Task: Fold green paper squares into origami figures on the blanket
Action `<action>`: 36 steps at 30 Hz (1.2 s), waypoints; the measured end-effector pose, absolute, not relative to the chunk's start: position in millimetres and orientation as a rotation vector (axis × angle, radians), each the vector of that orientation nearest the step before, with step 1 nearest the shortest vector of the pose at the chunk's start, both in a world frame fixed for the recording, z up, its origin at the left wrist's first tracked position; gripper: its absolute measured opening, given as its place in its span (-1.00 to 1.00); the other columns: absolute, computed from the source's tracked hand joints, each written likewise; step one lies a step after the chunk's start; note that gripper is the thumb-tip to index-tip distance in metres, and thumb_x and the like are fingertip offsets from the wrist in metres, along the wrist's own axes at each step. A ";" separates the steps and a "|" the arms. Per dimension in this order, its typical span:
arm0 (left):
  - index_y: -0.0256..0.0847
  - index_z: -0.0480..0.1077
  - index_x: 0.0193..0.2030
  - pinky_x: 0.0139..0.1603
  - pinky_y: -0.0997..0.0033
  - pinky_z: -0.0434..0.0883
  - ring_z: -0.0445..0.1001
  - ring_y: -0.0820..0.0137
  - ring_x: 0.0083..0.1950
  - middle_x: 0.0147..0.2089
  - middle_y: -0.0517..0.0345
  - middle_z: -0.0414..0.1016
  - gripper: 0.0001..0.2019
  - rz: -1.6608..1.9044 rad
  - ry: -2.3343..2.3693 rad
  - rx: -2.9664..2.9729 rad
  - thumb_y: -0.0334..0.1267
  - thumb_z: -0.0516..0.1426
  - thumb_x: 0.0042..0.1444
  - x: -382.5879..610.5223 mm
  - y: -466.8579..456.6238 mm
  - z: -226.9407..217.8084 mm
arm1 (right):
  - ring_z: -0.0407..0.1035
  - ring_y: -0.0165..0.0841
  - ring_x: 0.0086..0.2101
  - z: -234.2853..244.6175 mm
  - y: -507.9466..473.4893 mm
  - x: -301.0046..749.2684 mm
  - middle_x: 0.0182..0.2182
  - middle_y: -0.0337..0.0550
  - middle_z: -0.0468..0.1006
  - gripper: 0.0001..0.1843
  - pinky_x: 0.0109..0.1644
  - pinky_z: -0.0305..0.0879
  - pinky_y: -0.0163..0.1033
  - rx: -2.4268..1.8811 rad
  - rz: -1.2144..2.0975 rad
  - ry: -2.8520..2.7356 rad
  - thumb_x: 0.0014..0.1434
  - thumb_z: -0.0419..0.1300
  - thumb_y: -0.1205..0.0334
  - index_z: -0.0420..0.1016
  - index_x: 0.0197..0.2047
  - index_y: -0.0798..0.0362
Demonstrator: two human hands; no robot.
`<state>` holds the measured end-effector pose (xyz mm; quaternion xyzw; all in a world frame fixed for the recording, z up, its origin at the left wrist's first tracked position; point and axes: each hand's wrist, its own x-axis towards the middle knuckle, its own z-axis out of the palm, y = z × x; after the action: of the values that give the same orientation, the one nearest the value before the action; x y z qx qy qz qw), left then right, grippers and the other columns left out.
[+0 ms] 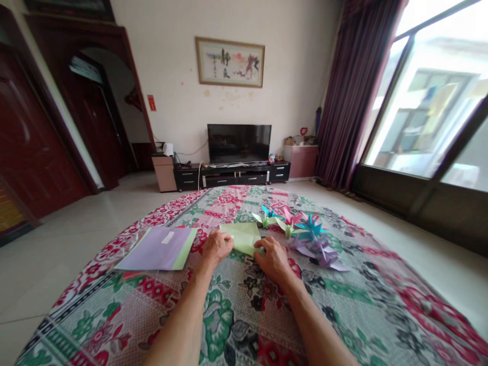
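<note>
A light green sheet of paper (244, 236) lies before me on the patterned tablecloth (236, 315). My left hand (218, 247) pinches its left edge between thumb and fingers. On the opposite side, my right hand (273, 256) grips the lower right edge, fingers curled. Just beyond my right hand sits a cluster of folded paper cranes: pale green (288, 229), pink (292, 215), blue (311, 226) and purple (325, 252). To the left of my left hand rests a stack of coloured paper (156, 249), purple on top with green showing at its right side.
A small white label (167, 237) lies on the paper stack. Past the table's far edge, a television (239, 144) stands on a low black cabinet (244, 175). Large windows (430, 101) and a purple curtain (351, 96) are on the right, a dark red door (34, 132) on the left.
</note>
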<state>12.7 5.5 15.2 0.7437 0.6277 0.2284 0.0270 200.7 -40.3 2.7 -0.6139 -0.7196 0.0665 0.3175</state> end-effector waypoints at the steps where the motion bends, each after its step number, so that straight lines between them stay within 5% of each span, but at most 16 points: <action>1: -0.17 0.55 -0.34 -0.12 0.47 0.29 0.45 0.36 -0.17 -0.26 0.06 0.56 -0.78 0.698 1.950 2.309 -0.27 0.05 0.07 13.8 5.0 15.1 | 0.32 -0.28 -0.14 3.1 -40.8 200.1 -0.18 -0.15 0.46 -0.75 -0.07 0.09 -0.21 -1.611 0.178 -1.902 0.01 0.13 0.31 0.52 -0.21 -0.05; 10: -0.17 0.55 -0.34 -0.14 0.47 0.28 0.43 0.36 -0.18 -0.24 0.07 0.55 -0.80 0.705 1.999 2.266 -0.31 0.07 0.03 13.6 8.0 9.9 | 0.29 -0.28 -0.16 6.2 -45.7 194.2 -0.18 -0.14 0.46 -0.75 -0.12 0.04 -0.20 -1.648 0.141 -1.926 0.17 0.02 0.23 0.51 -0.18 -0.09; 21: -0.07 0.55 -0.25 -0.01 0.43 0.26 0.42 0.33 -0.09 -0.20 0.16 0.58 -0.70 0.678 1.931 2.244 -0.44 0.06 -0.03 12.0 6.2 12.2 | 0.25 -0.29 -0.20 4.2 -46.0 188.7 -0.22 -0.16 0.46 -0.79 -0.14 -0.02 -0.21 -1.698 0.108 -1.916 0.12 0.06 0.31 0.50 -0.26 -0.08; 30: -0.15 0.55 -0.30 -0.13 0.41 0.30 0.47 0.29 -0.17 -0.29 0.02 0.58 -0.74 0.656 2.042 2.268 -0.25 0.02 0.09 13.9 2.7 15.6 | 0.26 -0.31 -0.22 0.6 -45.8 188.7 -0.24 -0.18 0.46 -0.80 -0.14 -0.02 -0.22 -1.659 0.084 -1.907 0.11 0.07 0.31 0.52 -0.35 -0.07; 36: -0.05 0.54 -0.25 -0.15 0.45 0.31 0.46 0.31 -0.14 -0.31 0.14 0.58 -0.76 0.645 1.999 2.261 -0.34 0.09 -0.01 10.7 3.6 12.8 | 0.25 -0.30 -0.19 2.1 -46.8 188.7 -0.22 -0.19 0.45 -0.77 -0.11 -0.01 -0.21 -1.663 0.111 -1.930 0.10 0.06 0.32 0.52 -0.31 -0.10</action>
<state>10.7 3.6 12.8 0.7324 0.6475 0.2088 0.0279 188.7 -46.8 2.1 -0.6238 -0.7240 0.0417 0.2916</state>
